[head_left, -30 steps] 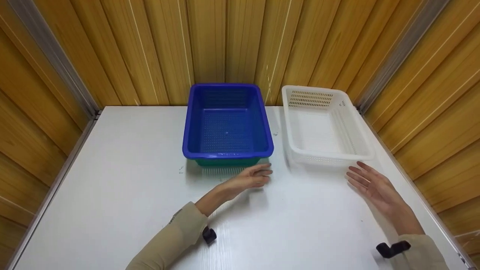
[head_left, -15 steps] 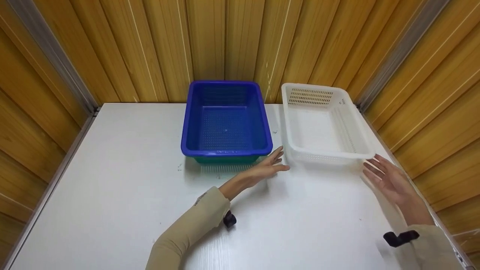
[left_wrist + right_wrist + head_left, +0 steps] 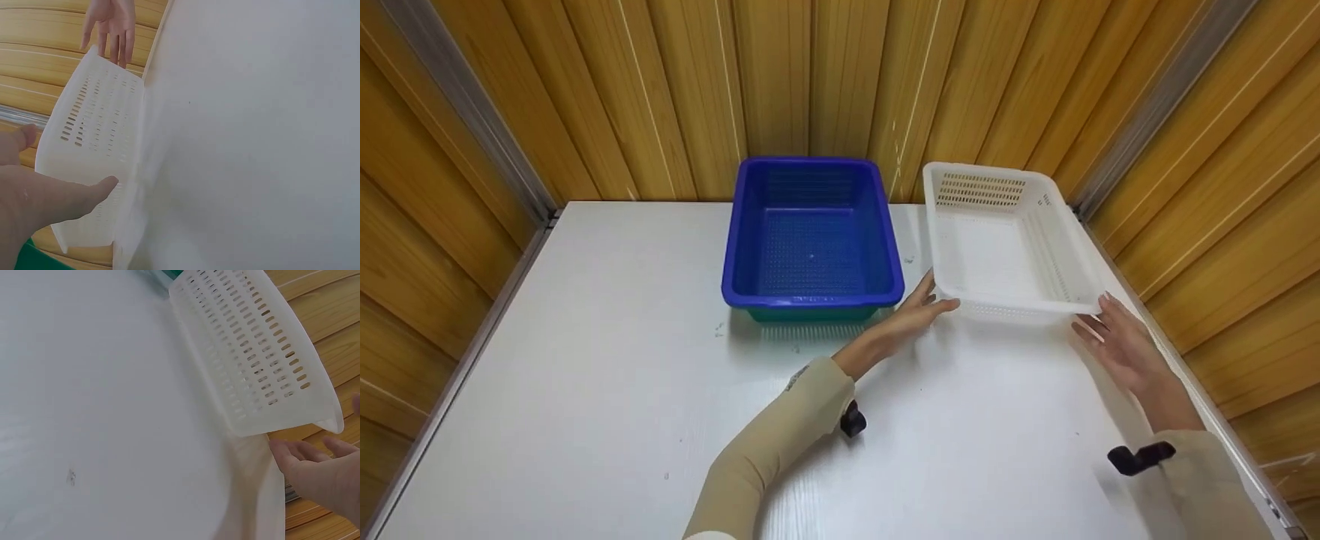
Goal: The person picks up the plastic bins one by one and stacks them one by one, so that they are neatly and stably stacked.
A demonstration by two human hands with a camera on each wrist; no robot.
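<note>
A white plastic basket (image 3: pixel 994 244) with slotted walls stands on the right of the white table. My left hand (image 3: pixel 909 321) reaches its near left corner, fingers along the side and thumb stretched across the front. In the left wrist view the thumb (image 3: pixel 84 197) lies straight before the slotted wall. At the near right corner is my right hand (image 3: pixel 1126 352), palm turned towards the basket, thumb at the rim and the other fingers loosely extended below it. The right wrist view has those fingers (image 3: pixel 298 455) just beneath the basket's corner. Neither hand is curled round it.
A blue basket (image 3: pixel 814 301) sits stacked in a green one (image 3: pixel 810 314), left of the white basket with a narrow gap between. Wood-patterned panels (image 3: pixel 810 90) close off the back and both sides of the white table (image 3: pixel 607 360).
My left hand has moved right and forward, from before the blue basket to the white basket's corner. The right hand has shifted slightly forward to the rim. The baskets stay in place.
</note>
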